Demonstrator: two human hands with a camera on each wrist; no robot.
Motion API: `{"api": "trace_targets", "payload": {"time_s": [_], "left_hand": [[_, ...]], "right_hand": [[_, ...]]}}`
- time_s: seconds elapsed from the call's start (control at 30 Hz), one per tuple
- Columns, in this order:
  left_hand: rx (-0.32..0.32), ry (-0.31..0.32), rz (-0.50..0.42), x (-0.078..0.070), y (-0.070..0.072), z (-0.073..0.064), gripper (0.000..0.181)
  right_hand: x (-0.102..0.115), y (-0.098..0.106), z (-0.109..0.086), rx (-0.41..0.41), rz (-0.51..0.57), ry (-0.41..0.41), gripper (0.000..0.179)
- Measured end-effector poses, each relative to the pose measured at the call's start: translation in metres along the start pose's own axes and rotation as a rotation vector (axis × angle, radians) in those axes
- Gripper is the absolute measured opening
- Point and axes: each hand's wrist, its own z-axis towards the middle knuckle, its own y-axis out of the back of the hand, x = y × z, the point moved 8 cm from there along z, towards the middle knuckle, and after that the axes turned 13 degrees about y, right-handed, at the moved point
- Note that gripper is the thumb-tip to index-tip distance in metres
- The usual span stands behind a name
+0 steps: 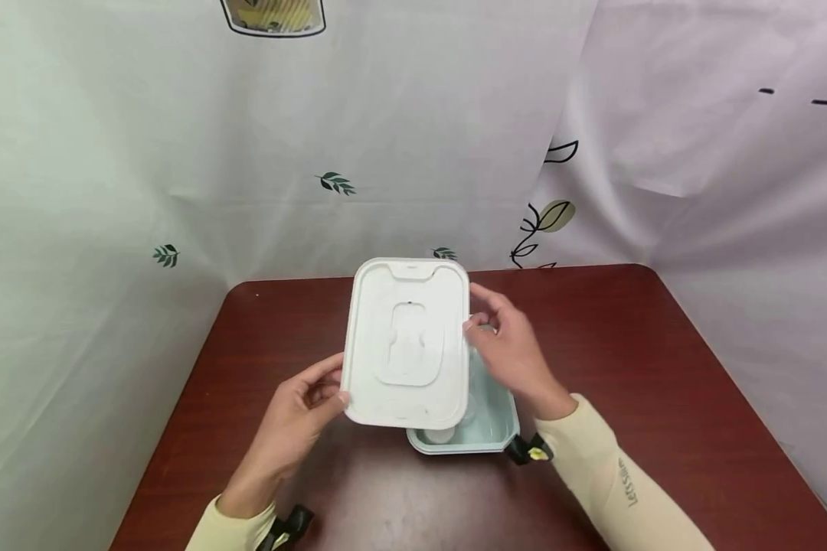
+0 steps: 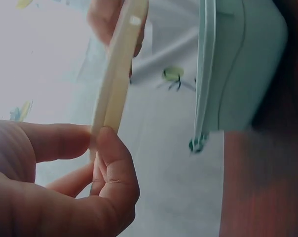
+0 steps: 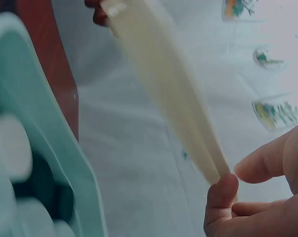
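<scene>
A white rectangular lid point(image 1: 413, 344) with rounded corners is held up between both hands, overlapping a light green-blue bin point(image 1: 492, 413) in the head view. My left hand point(image 1: 296, 413) pinches the lid's lower left edge between thumb and fingers. On the opposite edge, my right hand point(image 1: 513, 344) pinches it the same way. From the left wrist, the lid point(image 2: 117, 74) appears edge-on, apart from the bin point(image 2: 247, 64). In the right wrist view several white rounded things point(image 3: 16, 148) lie inside the bin point(image 3: 55, 113); the lid hides much of its inside from above.
The bin stands on a dark red-brown table point(image 1: 593, 321) with rounded far corners. White cloth point(image 1: 413, 153) printed with leaves hangs behind the table and along both sides. Each wrist carries a black strap point(image 1: 292, 528) with a camera.
</scene>
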Motion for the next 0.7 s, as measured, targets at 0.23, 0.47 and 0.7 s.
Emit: {"api": "trace_targets", "payload": {"time_s": [0.23,0.47,0.7], "left_hand": [[0.067,-0.155,0.052,-0.026,-0.033,0.017,0.08],[0.019,-0.201,0.09,-0.05,-0.047,0.022,0.07],[-0.01,-0.203,0.08,-0.066,-0.051,0.028,0.052]], "right_hand": [[0.013,0.042,0.02,-0.022,-0.112,0.08,0.041],[0.044,0.066,0.023,-0.007,-0.273,0.16,0.051],[0.049,0.073,0.014,-0.029,-0.298,0.181,0.048]]}}
